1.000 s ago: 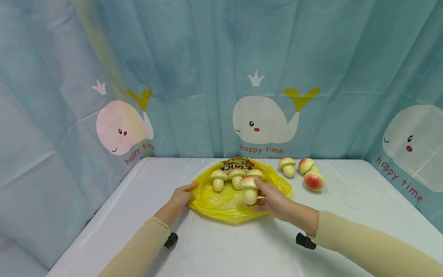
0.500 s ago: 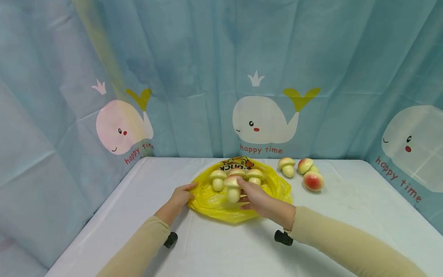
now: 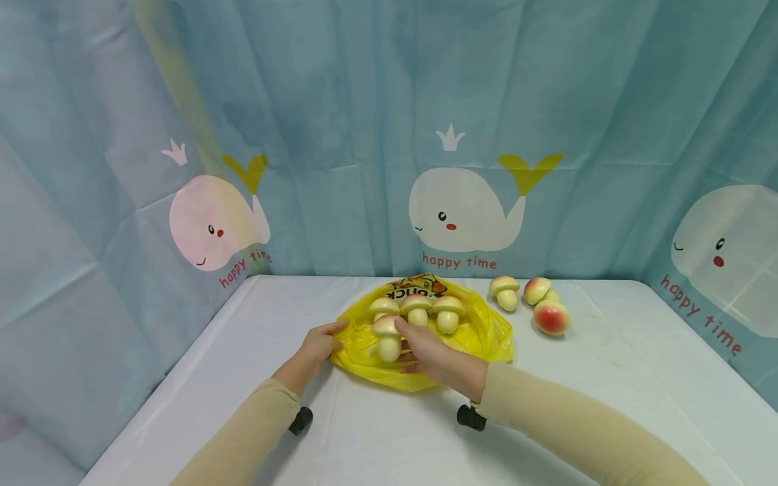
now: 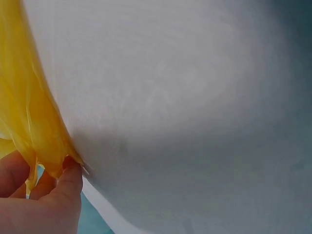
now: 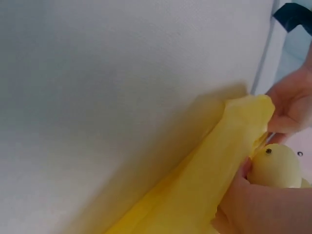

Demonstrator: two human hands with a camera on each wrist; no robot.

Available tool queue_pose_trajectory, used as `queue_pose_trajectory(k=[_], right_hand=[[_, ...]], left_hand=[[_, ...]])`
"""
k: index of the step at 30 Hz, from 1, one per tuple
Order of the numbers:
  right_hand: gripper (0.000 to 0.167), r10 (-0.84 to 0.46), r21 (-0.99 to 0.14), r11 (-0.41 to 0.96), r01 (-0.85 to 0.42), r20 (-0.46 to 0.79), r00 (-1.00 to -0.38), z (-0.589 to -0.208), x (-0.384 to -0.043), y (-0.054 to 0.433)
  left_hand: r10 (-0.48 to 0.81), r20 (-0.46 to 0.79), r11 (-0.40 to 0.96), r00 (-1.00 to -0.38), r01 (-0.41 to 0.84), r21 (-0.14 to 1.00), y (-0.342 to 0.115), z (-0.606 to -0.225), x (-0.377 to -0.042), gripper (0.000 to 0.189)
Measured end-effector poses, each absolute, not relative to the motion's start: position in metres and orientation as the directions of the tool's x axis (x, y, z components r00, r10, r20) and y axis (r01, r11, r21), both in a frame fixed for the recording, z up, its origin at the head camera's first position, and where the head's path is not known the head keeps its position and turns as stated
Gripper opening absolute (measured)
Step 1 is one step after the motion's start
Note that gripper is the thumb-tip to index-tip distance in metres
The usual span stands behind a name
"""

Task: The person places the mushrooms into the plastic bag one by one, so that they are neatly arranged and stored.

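A yellow plastic bag [image 3: 365,374] lies spread on the table with its mouth toward me. Three pale toy mushrooms with reddish-tinged caps stand in a row in it, the middle mushroom [image 3: 417,309] among them. My right hand [image 3: 433,352] holds another toy mushroom [image 3: 389,347] by its side, cap up, over the left front part of the bag. In the right wrist view the underside of that mushroom [image 5: 277,165] shows beside the thumb. My left hand [image 3: 316,347] pinches the bag's left edge; the left wrist view shows the gathered plastic [image 4: 46,141] between thumb and fingers.
Beyond the bag on the right lie a toy mushroom [image 3: 504,293], a second mushroom [image 3: 538,291] tipped over, and one with its red cap [image 3: 552,317] facing me. A blue whale-print curtain [image 3: 365,202] hangs behind the white-covered table [image 3: 389,439].
My right hand has carried the mushroom leftward across the bag and slightly lower, uncovering the mushroom at the right of the row. The left hand has stayed on the bag's edge.
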State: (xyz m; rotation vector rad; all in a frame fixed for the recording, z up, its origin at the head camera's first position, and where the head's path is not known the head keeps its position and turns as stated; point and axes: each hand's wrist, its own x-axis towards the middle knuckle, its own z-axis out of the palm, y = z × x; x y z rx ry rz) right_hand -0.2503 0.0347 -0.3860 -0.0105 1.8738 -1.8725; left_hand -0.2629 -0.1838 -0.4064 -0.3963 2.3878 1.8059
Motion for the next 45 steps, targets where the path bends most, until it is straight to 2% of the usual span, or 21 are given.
queue_pose_trajectory(k=[8,16,19,27,36,45], right_hand=[[0.060,-0.356,-0.936,0.077,0.344,-0.348,-0.867,-0.397,-0.253,0.020],[0.059,-0.250,-0.909,0.271,0.316,-0.383,-0.889,-0.396,-0.249,0.010],[0.060,-0.226,-0.898,0.302,0.321,-0.395,-0.891,-0.395,-0.250,0.008],[0.063,-0.235,-0.902,0.205,0.380,-0.422,-0.876,-0.393,-0.253,0.012],[0.065,-0.243,-0.915,0.110,0.388,-0.403,-0.882,-0.385,-0.247,0.025],[0.061,-0.230,-0.950,0.043,0.308,-0.310,-0.922,-0.367,-0.244,0.054]], left_hand=[[-0.141,-0.246,0.256,-0.959,-0.275,0.927,-0.184,-0.406,-0.261,0.054],[-0.139,-0.246,0.256,-0.959,-0.275,0.927,-0.185,-0.406,-0.260,0.054],[-0.135,-0.240,0.255,-0.961,-0.268,0.929,-0.185,-0.407,-0.261,0.054],[-0.140,-0.249,0.253,-0.958,-0.278,0.927,-0.184,-0.407,-0.263,0.055],[-0.145,-0.250,0.253,-0.957,-0.280,0.926,-0.183,-0.408,-0.263,0.054],[-0.153,-0.252,0.258,-0.956,-0.285,0.923,-0.183,-0.408,-0.265,0.054]])
